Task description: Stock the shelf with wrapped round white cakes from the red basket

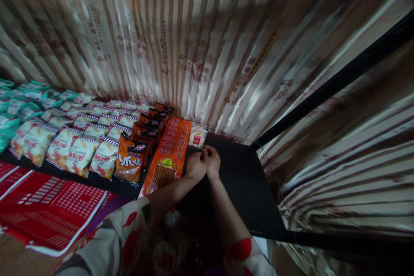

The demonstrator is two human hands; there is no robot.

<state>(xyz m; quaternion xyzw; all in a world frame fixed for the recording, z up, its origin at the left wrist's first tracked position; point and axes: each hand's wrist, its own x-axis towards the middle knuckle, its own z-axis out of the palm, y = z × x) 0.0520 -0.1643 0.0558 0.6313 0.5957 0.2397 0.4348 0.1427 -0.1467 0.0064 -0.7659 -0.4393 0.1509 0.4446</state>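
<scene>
My left hand [196, 166] and my right hand [211, 162] are side by side over the black shelf, close together. The fingers of both are curled in; whatever they hold, if anything, is hidden. Just beyond the fingertips lies a clear packet with round white contents and a red label [196, 137]. I cannot tell whether the fingers touch it. Left of my left hand is a long orange snack pack [170, 144] with a picture of brown sticks at its near end.
Orange-and-black snack bags [130, 159], white snack bags [78, 155] and green bags [35, 95] line the black shelf [241, 185] leftward. Striped sheeting [200, 30] hangs behind. A black pole [323, 86] slants at right. A red printed sheet [58, 207] hangs at front left.
</scene>
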